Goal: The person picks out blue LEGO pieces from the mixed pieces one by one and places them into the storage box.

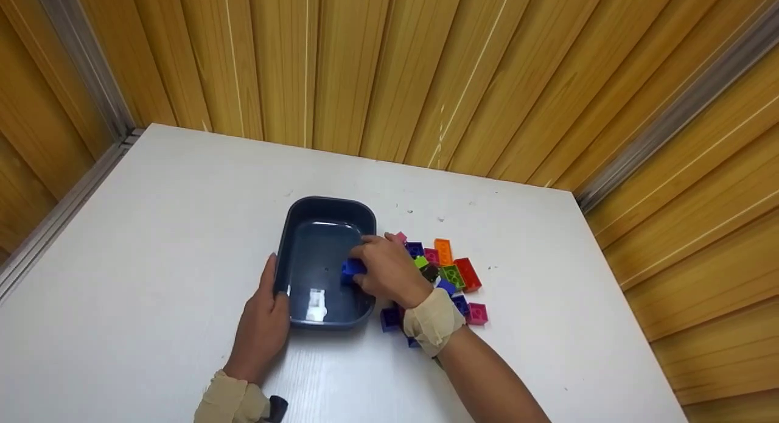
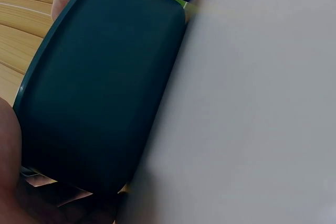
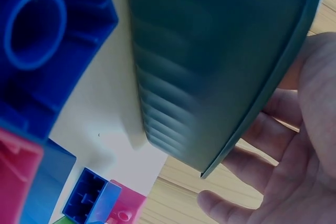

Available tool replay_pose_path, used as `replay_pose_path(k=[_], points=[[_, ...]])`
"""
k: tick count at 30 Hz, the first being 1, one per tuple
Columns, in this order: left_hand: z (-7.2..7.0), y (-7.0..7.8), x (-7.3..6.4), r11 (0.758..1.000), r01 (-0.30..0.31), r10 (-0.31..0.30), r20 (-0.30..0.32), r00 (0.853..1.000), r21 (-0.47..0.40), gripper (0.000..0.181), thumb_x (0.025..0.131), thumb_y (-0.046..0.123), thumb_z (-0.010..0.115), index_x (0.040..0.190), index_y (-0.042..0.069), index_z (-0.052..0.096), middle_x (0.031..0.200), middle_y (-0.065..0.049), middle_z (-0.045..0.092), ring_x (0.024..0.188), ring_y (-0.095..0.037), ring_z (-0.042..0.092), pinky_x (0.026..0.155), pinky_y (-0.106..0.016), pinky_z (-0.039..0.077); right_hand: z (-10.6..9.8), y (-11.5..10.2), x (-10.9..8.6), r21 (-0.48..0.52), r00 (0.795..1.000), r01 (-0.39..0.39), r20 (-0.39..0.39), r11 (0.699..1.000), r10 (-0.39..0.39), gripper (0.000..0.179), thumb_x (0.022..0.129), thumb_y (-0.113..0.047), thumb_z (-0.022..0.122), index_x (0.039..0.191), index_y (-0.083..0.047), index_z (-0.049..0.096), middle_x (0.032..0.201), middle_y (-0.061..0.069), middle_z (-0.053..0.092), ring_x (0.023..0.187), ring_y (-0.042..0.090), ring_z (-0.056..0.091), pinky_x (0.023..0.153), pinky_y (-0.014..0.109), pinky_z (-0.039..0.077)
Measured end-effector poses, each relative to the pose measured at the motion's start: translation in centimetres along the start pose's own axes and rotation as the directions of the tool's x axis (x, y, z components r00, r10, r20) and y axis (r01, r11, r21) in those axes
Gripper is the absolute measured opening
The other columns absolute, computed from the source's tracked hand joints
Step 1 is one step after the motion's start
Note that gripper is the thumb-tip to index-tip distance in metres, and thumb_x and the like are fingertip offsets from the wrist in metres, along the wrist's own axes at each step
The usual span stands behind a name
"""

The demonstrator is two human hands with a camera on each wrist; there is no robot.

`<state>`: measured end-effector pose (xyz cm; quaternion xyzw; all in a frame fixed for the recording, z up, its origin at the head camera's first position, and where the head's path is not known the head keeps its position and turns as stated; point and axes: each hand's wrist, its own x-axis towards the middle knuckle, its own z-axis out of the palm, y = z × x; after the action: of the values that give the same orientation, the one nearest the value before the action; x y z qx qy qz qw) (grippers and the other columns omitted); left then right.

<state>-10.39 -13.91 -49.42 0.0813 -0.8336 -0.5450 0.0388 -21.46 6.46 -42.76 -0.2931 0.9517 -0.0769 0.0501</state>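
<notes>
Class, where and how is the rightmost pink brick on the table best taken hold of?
Probably best to pinch the pink brick by its flat near and far walls, coming down from the right. A blue brick crowds its left, while white tabletop shows around its other sides.

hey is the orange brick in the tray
No, the orange brick lies outside the tray, on the table among other bricks.
</notes>
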Motion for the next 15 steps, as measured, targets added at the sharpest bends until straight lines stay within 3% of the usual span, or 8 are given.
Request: replay_pose_path(k=[6,15], points=[[0.01,-0.01,0.05,1.000,0.004,-0.004,0.000,1.000,0.000,0.066,0.107,0.012,0.033,0.169,0.016,0.010,0.174,-0.013,0.022,0.161,-0.031,0.024,0.129,-0.053,0.025,0.06,-0.23,0.12,-0.026,1.000,-0.016,0.021,1.000,0.016,0.036,0.093,-0.020,0.077,0.128,-0.015,0.076,0.131,0.002,0.075,0.145,0.026,0.054,0.127,0.057,0.028],[0.02,-0.02,0.07,1.000,0.009,-0.009,0.005,1.000,-0.003,0.067,0.107,0.013,0.033,0.170,0.018,0.009,0.175,-0.011,0.021,0.161,-0.031,0.022,0.129,-0.054,0.024,0.46,-0.21,0.28,-0.060,1.000,0.029,-0.004,0.998,-0.029,0.033,0.092,-0.020,0.078,0.125,-0.014,0.078,0.128,0.003,0.077,0.141,0.027,0.058,0.124,0.062,0.031]])
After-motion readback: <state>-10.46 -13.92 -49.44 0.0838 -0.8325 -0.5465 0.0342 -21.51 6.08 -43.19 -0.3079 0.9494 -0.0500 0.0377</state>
